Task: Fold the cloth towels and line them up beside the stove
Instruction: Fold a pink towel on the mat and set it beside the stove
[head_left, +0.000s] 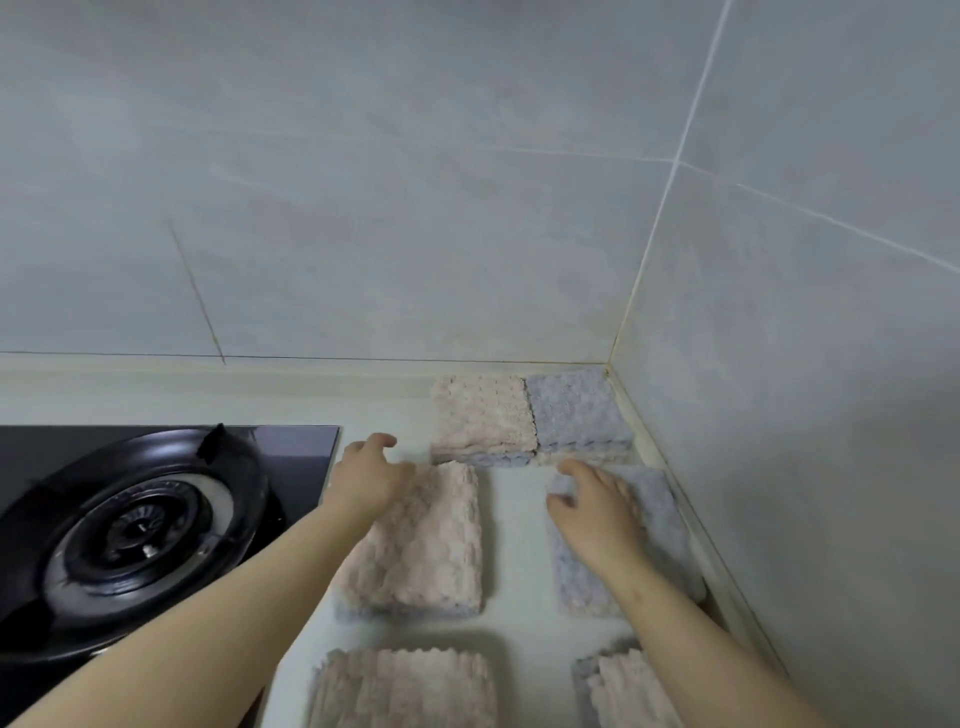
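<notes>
Currently, the middle pink plush folded towel (431, 551) lies flat on the pale smooth countertop (514, 545), just right of the black glass gas stove (291, 452). A grey layer shows along its near edge. The left hand (371, 475) rests over its far left corner, fingers relaxed and slightly bent, gripping nothing visible. The middle grey-blue plush folded towel (670, 525) lies apart to the right, beside the side wall. The right hand (597, 512) lies flat on it, fingers loosely spread.

Behind them, a back pink towel (483, 415) and a back grey-blue towel (576, 410) touch edge to edge in the corner. Nearer, a front-left pink towel (405, 686) and a front-right pink towel (634, 691), both ribbed, run out of frame. All six are rectangular with a knobbly pile. The stove carries a round ringed burner (140, 525). Glossy grey wall tiles (363, 208) rise behind.
</notes>
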